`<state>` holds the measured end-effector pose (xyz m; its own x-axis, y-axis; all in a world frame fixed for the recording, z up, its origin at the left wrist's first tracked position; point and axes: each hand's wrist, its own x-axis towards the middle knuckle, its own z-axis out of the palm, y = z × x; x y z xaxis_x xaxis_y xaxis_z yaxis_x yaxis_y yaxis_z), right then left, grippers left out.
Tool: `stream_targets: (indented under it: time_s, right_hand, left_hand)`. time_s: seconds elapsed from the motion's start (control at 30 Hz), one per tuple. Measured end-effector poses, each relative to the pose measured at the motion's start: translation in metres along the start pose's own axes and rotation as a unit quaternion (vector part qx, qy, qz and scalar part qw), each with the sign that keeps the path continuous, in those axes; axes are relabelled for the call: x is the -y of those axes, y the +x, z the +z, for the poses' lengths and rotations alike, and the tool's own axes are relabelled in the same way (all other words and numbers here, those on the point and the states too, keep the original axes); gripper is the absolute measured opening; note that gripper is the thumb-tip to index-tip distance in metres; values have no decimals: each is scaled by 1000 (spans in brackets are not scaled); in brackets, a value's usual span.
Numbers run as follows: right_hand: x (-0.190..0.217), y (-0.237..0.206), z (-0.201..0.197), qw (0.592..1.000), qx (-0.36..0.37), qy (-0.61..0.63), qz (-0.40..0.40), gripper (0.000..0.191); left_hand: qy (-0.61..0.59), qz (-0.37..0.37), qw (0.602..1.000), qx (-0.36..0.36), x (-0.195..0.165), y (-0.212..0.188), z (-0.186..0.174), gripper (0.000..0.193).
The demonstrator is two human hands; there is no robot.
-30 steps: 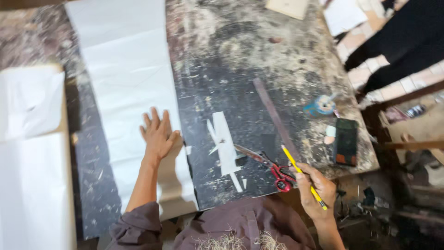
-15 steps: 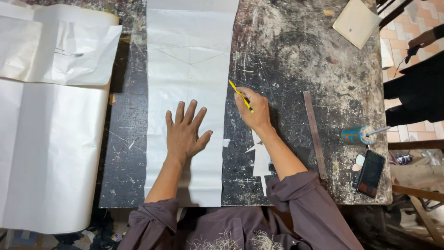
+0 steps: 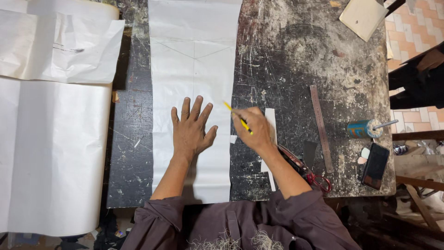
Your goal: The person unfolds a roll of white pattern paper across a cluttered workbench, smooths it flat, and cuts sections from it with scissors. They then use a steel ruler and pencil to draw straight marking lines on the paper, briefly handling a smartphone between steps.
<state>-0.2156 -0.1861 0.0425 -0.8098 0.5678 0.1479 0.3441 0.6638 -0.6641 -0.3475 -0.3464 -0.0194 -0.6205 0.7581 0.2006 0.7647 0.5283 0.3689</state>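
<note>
Pencil in right hand, left hand flat on paper strip

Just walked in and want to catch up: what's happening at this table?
A person leans over a scuffed dark worktable. The left hand lies flat, fingers spread, on a long white paper strip that bears faint pencil lines. The right hand holds a yellow pencil, its tip at the strip's right edge. A metal ruler, red-handled scissors, a phone and a tape roll lie to the right; larger white sheets lie to the left.
</note>
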Motion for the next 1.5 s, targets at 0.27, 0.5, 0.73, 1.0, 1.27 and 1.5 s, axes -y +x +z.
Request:
stream_targets:
  time_s: [0.27, 0.5, 0.73, 1.0, 1.27, 1.5]
  right_hand:
    - [11, -76, -8, 1000, 18, 0, -20, 23]
    - [24, -132, -26, 999, 35, -1, -22, 21]
    - [28, -182, -44, 992, 65, 92, -53, 23]
    - [13, -222, -57, 977, 153, 139, 60, 25]
    - [-20, -248, -80, 972, -34, 150, 177, 29]
    - [-62, -246, -121, 987, -107, -17, 121, 37]
  left_hand:
    - [-3, 17, 1000, -17, -1, -6, 1, 63]
    - [-5, 21, 1000, -20, -6, -7, -3, 64]
    - [-2, 16, 1000, -16, -12, -10, -9, 63]
    - [-49, 42, 998, -29, -12, -12, -10, 66]
    - [-132, 24, 989, -57, -11, -126, -23, 50]
    - [76, -247, 960, -103, -19, -208, -45, 84]
